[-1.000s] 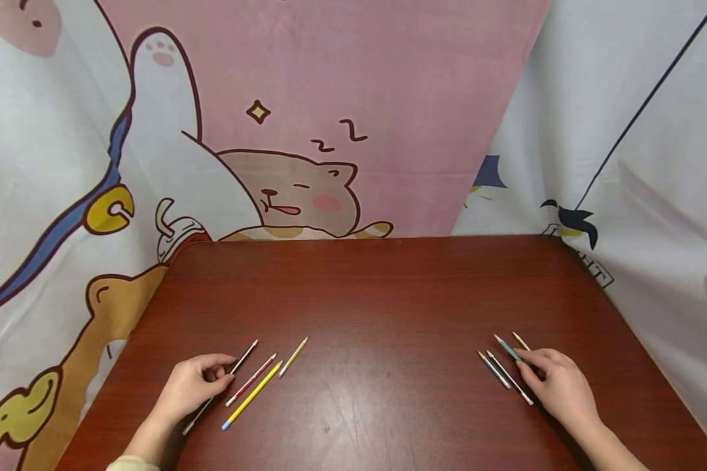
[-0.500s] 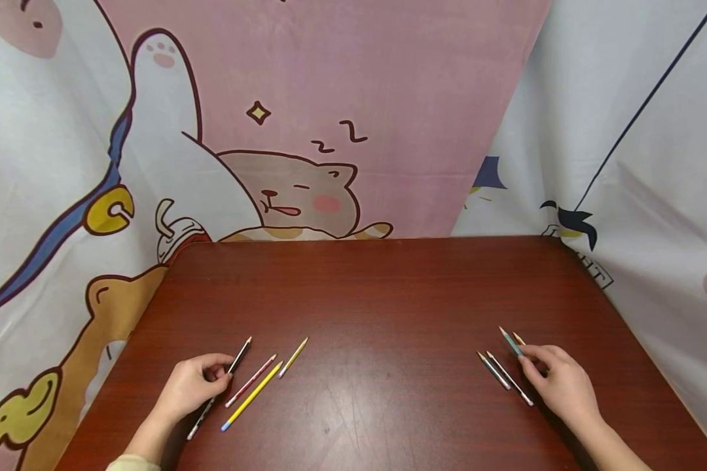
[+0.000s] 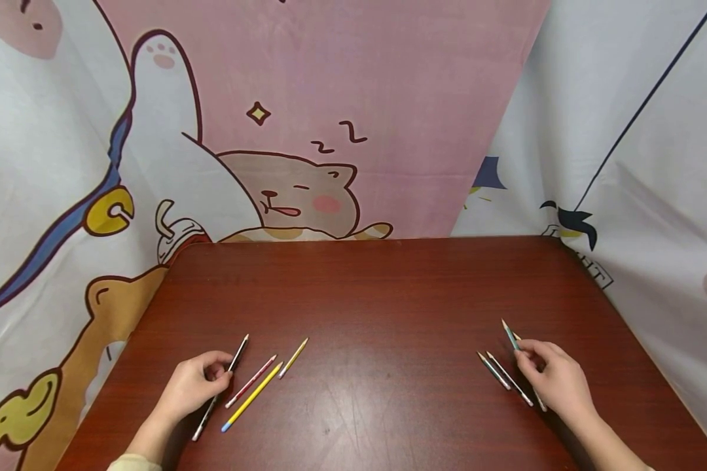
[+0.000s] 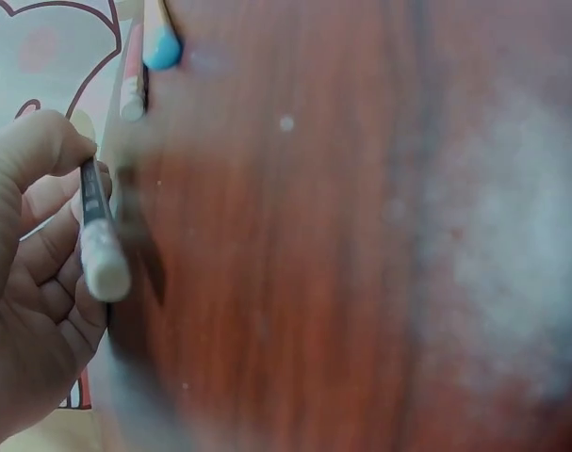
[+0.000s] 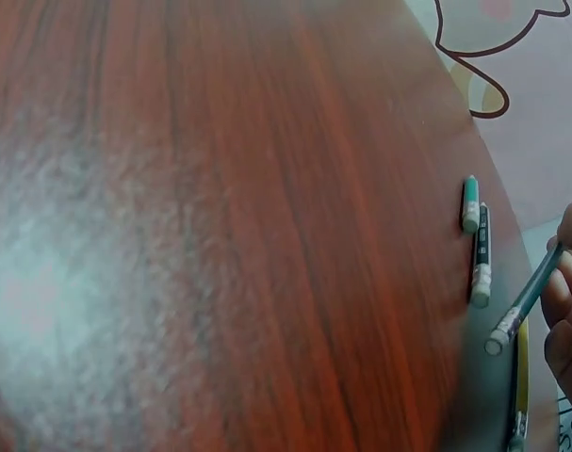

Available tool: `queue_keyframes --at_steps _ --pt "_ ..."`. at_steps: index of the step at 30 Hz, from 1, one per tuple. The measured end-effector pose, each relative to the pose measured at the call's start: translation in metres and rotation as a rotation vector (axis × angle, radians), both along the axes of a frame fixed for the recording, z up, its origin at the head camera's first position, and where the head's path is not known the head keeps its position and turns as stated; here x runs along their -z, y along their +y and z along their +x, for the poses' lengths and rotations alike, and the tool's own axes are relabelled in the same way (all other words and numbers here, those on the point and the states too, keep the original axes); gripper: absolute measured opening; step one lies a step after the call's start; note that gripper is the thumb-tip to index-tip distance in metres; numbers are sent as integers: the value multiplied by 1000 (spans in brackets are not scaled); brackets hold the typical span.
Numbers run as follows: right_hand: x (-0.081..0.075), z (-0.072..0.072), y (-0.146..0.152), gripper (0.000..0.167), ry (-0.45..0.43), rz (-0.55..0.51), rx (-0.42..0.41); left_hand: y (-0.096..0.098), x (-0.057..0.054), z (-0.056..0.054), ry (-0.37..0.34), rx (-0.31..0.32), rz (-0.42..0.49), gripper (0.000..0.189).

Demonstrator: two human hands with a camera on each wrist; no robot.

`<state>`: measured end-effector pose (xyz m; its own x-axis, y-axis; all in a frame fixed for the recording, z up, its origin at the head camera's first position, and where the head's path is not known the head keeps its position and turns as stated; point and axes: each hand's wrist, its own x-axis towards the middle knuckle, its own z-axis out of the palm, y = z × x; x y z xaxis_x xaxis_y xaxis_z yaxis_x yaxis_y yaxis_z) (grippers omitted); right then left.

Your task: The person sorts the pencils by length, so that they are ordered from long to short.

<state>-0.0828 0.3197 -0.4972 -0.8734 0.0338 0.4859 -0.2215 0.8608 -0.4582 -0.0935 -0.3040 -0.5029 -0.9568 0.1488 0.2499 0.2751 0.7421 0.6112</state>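
Observation:
My left hand (image 3: 191,387) pinches a black pencil (image 3: 238,353) between thumb and fingers. Its white eraser end (image 4: 106,273) faces the left wrist camera. To its right lie a red patterned pencil (image 3: 251,381), a yellow pencil (image 3: 252,397) with a blue end and a shorter yellow pencil (image 3: 293,358). On the other side, my right hand (image 3: 560,381) grips a teal pencil (image 3: 509,333), tilted in the right wrist view. Beside it rest a green pencil (image 3: 493,371) and a black pencil (image 3: 509,378). Another yellowish pencil (image 5: 522,386) lies below the held one, partly hidden by the hand.
The pencils lie on a reddish-brown wooden table (image 3: 365,294). A pink cartoon-printed cloth (image 3: 424,118) hangs behind its far edge, and white printed cloth (image 3: 671,196) hangs along the right side.
The black pencil has turned a little more upright in my left hand, its tip shifting left. My right hand has moved the teal pencil slightly away from the green and black ones, its tip higher.

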Motion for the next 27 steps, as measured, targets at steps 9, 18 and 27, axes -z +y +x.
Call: queue_keyframes --at_steps 9,18,27 --pt "-6 -8 -13 16 -22 -68 -13 8 -3 -8 50 29 45 25" --pt "-15 -17 -37 13 -91 -138 -69 31 -16 -23 5 32 56 22" --pt "-14 -30 -68 14 -78 -190 -159 62 -27 -40 -36 14 84 21"
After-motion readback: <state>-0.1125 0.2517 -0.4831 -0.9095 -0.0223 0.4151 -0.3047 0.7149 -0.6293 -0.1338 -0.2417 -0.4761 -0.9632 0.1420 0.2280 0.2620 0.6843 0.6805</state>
